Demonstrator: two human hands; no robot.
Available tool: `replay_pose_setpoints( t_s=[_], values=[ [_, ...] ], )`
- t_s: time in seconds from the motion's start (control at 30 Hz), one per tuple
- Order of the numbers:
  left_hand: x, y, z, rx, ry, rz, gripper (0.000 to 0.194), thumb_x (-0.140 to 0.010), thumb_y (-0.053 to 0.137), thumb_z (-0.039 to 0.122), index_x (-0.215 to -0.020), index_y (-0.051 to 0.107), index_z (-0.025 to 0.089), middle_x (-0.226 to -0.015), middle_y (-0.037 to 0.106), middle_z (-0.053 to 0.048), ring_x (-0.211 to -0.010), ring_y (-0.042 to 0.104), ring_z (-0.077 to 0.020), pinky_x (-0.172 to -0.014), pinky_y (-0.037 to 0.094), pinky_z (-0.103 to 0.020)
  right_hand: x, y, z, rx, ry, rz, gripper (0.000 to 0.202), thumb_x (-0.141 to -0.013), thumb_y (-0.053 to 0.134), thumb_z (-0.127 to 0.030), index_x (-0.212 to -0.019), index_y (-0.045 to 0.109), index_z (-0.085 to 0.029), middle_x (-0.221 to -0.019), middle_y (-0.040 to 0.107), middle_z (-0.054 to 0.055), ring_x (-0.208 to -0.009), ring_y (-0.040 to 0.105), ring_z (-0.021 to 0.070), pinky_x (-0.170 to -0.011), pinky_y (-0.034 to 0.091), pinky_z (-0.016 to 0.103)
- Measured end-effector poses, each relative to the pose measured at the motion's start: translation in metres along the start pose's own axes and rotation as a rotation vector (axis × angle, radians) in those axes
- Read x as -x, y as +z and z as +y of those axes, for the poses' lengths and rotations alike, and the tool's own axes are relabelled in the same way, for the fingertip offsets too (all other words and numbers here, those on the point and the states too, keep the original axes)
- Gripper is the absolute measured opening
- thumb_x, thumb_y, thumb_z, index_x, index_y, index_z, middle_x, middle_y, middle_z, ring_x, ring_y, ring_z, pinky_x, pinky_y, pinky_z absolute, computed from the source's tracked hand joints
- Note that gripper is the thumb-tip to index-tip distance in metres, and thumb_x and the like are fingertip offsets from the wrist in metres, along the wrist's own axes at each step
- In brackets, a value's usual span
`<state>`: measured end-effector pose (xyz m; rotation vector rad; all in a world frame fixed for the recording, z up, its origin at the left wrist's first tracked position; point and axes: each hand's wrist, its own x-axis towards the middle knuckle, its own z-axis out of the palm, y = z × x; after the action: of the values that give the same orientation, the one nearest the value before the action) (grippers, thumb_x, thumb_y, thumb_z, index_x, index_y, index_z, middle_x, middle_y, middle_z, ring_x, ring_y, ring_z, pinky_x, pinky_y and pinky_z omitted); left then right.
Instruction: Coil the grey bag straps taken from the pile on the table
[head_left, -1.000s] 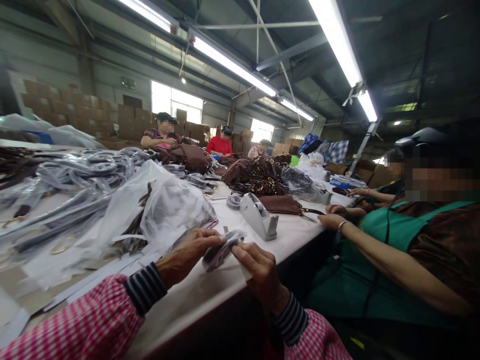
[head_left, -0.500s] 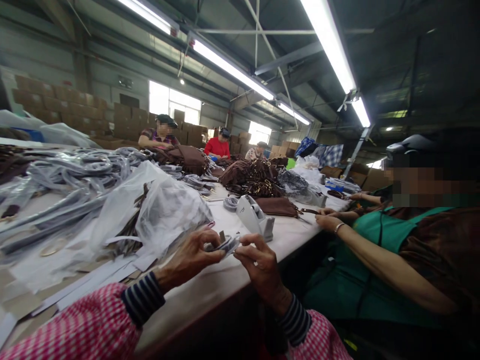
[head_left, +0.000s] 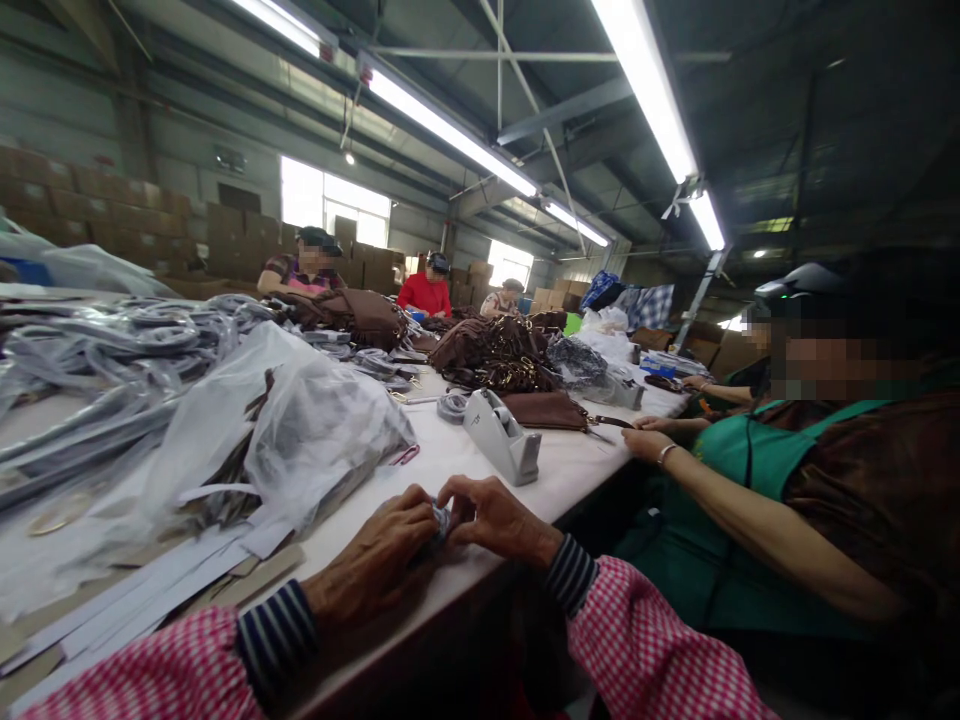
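Observation:
Both my hands meet low over the table's front edge, around a small plastic-wrapped grey coil [head_left: 441,520]. My left hand [head_left: 379,555] is closed on its left side, back of the hand up, hiding much of it. My right hand [head_left: 491,518] grips the coil from the right with thumb and fingers. Just behind them stands a grey tape dispenser [head_left: 501,440], with a grey wrapped roll [head_left: 452,406] beside it. A small pink loop [head_left: 406,455] lies on the white table [head_left: 431,440], left of the dispenser.
Clear plastic bags [head_left: 322,430] and wrapped grey straps [head_left: 150,340] cover the left side. Paper strips [head_left: 150,590] lie at front left. Brown bags [head_left: 487,350] are heaped farther back. A person in a green apron [head_left: 757,470] sits at right, hands on a brown strap.
Both hands have moved lower and closer together around the coil, and the left has turned back up. The pink loop now shows fully on the table. The view has shifted slightly.

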<state>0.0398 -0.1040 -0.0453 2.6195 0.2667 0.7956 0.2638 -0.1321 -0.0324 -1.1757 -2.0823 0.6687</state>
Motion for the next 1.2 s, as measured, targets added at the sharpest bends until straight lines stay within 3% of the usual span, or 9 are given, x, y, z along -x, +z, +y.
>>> replay_pose_setpoints(
  t_s=[0.13,0.27,0.37,0.5,0.6,0.8,0.9,1.03,1.2],
  values=[
    [0.001,-0.008,-0.004,-0.002,-0.107,-0.059,0.010,-0.094,0.056,0.030,-0.095,0.064,0.024,-0.100,0.066,-0.006,-0.103,0.051,-0.0287,-0.091,0.041,-0.044,-0.013,-0.008,-0.008,0.027,0.053,-0.135,0.036,-0.069,0.088,-0.004,-0.099,0.077,-0.020,-0.074,0.071,-0.005,-0.069,0.065,0.0130,-0.065,0.045,0.020],
    [0.002,-0.013,-0.009,0.101,-0.226,-0.059,0.019,-0.092,0.059,0.039,-0.096,0.070,0.024,-0.111,0.067,-0.007,-0.112,0.051,-0.0301,-0.099,0.041,-0.044,-0.021,-0.010,-0.011,0.051,0.033,-0.159,0.030,-0.068,0.090,-0.014,-0.093,0.074,-0.019,-0.080,0.071,-0.005,-0.075,0.065,0.0140,-0.067,0.045,0.020],
    [0.000,-0.013,-0.011,0.157,-0.295,-0.039,0.024,-0.087,0.064,0.044,-0.090,0.072,0.022,-0.112,0.065,-0.008,-0.110,0.053,-0.0297,-0.096,0.044,-0.041,-0.025,-0.008,-0.007,-0.063,0.024,-0.232,0.021,-0.072,0.088,-0.025,-0.085,0.073,-0.017,-0.077,0.069,-0.004,-0.074,0.063,0.0141,-0.068,0.045,0.022],
    [0.001,-0.009,-0.013,0.165,-0.323,-0.026,0.025,-0.085,0.066,0.045,-0.084,0.072,0.021,-0.113,0.065,-0.009,-0.111,0.054,-0.0295,-0.096,0.044,-0.040,-0.031,-0.006,-0.002,-0.254,0.157,-0.305,0.030,-0.064,0.090,-0.033,-0.080,0.074,-0.014,-0.074,0.070,-0.001,-0.070,0.062,0.0149,-0.066,0.047,0.024],
    [0.002,-0.009,-0.012,0.069,-0.273,-0.023,0.022,-0.088,0.065,0.043,-0.084,0.069,0.022,-0.108,0.067,-0.007,-0.115,0.053,-0.0308,-0.099,0.041,-0.043,-0.034,-0.005,-0.001,-0.287,0.197,-0.301,0.030,-0.058,0.090,-0.033,-0.070,0.071,-0.013,-0.068,0.068,-0.002,-0.065,0.059,0.0131,-0.063,0.046,0.024],
    [0.000,-0.009,-0.002,-0.361,-0.248,0.045,0.028,-0.092,0.066,0.050,-0.101,0.072,0.024,-0.113,0.064,-0.008,-0.106,0.050,-0.0318,-0.092,0.040,-0.049,-0.027,-0.005,-0.014,-0.265,0.255,-0.107,0.019,-0.059,0.083,-0.024,-0.066,0.069,-0.013,-0.062,0.065,-0.004,-0.058,0.054,0.0102,-0.055,0.040,0.021],
    [0.001,0.001,-0.003,-0.355,-0.263,0.005,0.018,-0.096,0.064,0.040,-0.099,0.074,0.025,-0.111,0.064,-0.008,-0.105,0.050,-0.0303,-0.085,0.041,-0.044,-0.020,0.000,-0.022,-0.212,0.279,-0.072,0.012,-0.060,0.079,-0.017,-0.064,0.068,-0.014,-0.057,0.060,-0.006,-0.054,0.050,0.0087,-0.051,0.035,0.019],
    [0.004,0.012,-0.007,-0.257,-0.286,-0.014,0.016,-0.097,0.063,0.034,-0.094,0.075,0.024,-0.106,0.066,-0.007,-0.105,0.051,-0.0298,-0.084,0.040,-0.043,-0.018,0.000,-0.028,-0.139,0.308,-0.146,0.010,-0.065,0.079,-0.019,-0.067,0.071,-0.013,-0.059,0.063,-0.004,-0.055,0.054,0.0091,-0.050,0.038,0.018],
    [0.005,0.011,-0.005,-0.250,-0.255,-0.002,0.014,-0.094,0.062,0.030,-0.097,0.074,0.024,-0.110,0.065,-0.008,-0.107,0.050,-0.0298,-0.086,0.039,-0.043,-0.030,-0.014,-0.042,-0.007,0.337,-0.331,0.008,-0.075,0.071,-0.016,-0.078,0.077,-0.011,-0.059,0.066,-0.002,-0.051,0.059,0.0098,-0.048,0.045,0.017]
  ],
)
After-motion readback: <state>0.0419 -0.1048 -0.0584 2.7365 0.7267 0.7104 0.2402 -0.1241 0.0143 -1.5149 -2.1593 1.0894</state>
